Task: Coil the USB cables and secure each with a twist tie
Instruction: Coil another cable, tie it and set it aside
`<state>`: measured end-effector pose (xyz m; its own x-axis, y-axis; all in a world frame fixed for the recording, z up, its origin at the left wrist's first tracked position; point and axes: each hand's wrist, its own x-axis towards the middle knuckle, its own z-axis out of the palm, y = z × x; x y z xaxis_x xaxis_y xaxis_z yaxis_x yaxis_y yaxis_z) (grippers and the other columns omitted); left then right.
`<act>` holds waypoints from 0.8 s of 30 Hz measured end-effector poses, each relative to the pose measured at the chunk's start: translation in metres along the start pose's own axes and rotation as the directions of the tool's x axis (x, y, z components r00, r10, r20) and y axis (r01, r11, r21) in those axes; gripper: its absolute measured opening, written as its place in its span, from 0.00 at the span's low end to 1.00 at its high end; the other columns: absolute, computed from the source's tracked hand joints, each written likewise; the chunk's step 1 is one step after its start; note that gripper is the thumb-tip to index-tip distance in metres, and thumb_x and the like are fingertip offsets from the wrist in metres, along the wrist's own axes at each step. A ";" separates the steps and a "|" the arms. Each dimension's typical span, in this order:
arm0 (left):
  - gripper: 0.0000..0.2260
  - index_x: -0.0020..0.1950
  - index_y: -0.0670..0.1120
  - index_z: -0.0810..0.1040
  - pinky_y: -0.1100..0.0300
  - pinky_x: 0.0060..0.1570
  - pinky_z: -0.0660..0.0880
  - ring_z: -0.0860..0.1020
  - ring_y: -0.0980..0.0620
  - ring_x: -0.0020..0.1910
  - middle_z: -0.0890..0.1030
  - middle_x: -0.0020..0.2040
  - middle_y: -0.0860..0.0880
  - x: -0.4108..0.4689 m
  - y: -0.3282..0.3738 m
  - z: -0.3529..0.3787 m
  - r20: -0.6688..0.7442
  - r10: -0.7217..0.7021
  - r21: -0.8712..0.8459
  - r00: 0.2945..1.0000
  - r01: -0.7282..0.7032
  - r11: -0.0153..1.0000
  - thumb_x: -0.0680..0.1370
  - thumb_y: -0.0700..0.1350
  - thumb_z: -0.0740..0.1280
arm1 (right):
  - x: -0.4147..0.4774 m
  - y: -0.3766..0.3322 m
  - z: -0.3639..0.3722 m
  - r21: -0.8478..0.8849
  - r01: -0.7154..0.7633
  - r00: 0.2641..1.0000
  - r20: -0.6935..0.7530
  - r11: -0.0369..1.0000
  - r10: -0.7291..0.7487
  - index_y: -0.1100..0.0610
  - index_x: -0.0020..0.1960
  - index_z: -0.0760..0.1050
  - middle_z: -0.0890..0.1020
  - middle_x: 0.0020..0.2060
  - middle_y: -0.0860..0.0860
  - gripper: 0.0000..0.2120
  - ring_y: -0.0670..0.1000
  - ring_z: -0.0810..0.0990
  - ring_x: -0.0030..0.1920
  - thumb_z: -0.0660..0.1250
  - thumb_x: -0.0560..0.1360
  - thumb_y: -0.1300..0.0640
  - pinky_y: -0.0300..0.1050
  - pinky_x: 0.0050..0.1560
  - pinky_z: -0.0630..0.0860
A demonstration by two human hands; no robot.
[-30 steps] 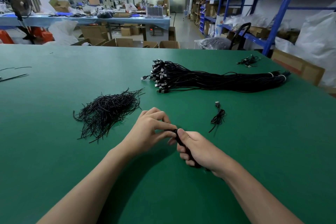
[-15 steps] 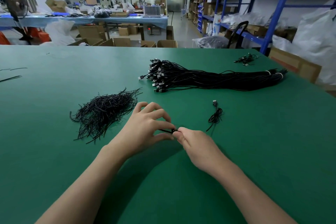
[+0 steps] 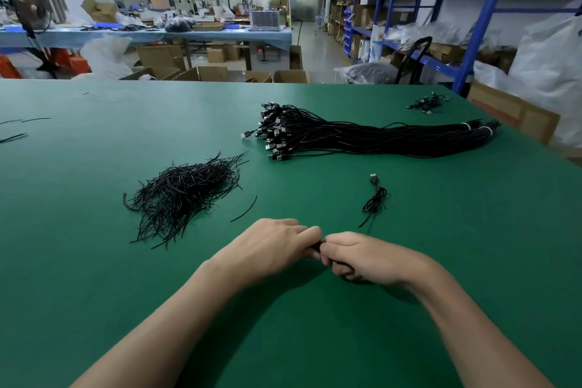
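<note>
On the green table (image 3: pixel 94 261), low centre of frame, my left hand (image 3: pixel 271 249) and right hand (image 3: pixel 362 258) pinch the coiled cable (image 3: pixel 317 245) between them, likely twisting its tie; next needs firm turns.

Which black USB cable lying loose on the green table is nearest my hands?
The single coiled black USB cable, just beyond the right hand, plug pointing away; the big bundle of straight cables lies farther back.

place: factory workroom | far right of fingers (image 3: pixel 310 231): blue shelves (image 3: pixel 485 14) | far past fingers: work table (image 3: pixel 220 36), cardboard boxes (image 3: pixel 201 72)
</note>
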<state>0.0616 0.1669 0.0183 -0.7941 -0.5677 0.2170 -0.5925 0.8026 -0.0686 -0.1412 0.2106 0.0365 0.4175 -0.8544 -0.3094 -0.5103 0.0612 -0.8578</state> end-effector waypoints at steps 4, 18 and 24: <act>0.17 0.55 0.51 0.70 0.59 0.39 0.65 0.74 0.53 0.48 0.79 0.47 0.54 0.001 0.000 -0.002 0.007 0.013 0.016 1.000 -0.014 1.000 0.85 0.60 0.49 | -0.003 0.003 -0.010 -0.091 -0.019 0.999 0.044 0.996 0.023 0.56 0.48 0.76 0.68 0.28 0.44 0.18 0.46 0.63 0.27 0.54 0.86 0.46 0.41 0.29 0.62; 0.23 0.49 0.46 0.75 0.56 0.39 0.72 0.79 0.49 0.40 0.78 0.43 0.50 0.007 0.014 0.004 -0.111 0.058 0.143 0.992 -0.042 0.989 0.82 0.60 0.49 | 0.002 0.003 -0.005 -0.394 0.008 0.988 -0.138 0.919 -0.068 0.51 0.39 0.71 0.73 0.30 0.44 0.17 0.41 0.69 0.29 0.55 0.85 0.49 0.41 0.35 0.68; 0.15 0.48 0.50 0.64 0.51 0.36 0.68 0.77 0.45 0.41 0.76 0.45 0.49 0.001 0.008 0.006 -0.031 -0.015 -0.005 0.999 0.014 1.000 0.86 0.58 0.50 | 0.003 0.006 -0.009 -0.301 -0.022 0.996 -0.094 0.954 -0.007 0.52 0.40 0.76 0.76 0.28 0.46 0.20 0.46 0.75 0.27 0.57 0.83 0.41 0.44 0.33 0.74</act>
<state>0.0553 0.1714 0.0121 -0.7808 -0.5734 0.2481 -0.6032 0.7953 -0.0601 -0.1499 0.2033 0.0338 0.3482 -0.8997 -0.2631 -0.7216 -0.0781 -0.6879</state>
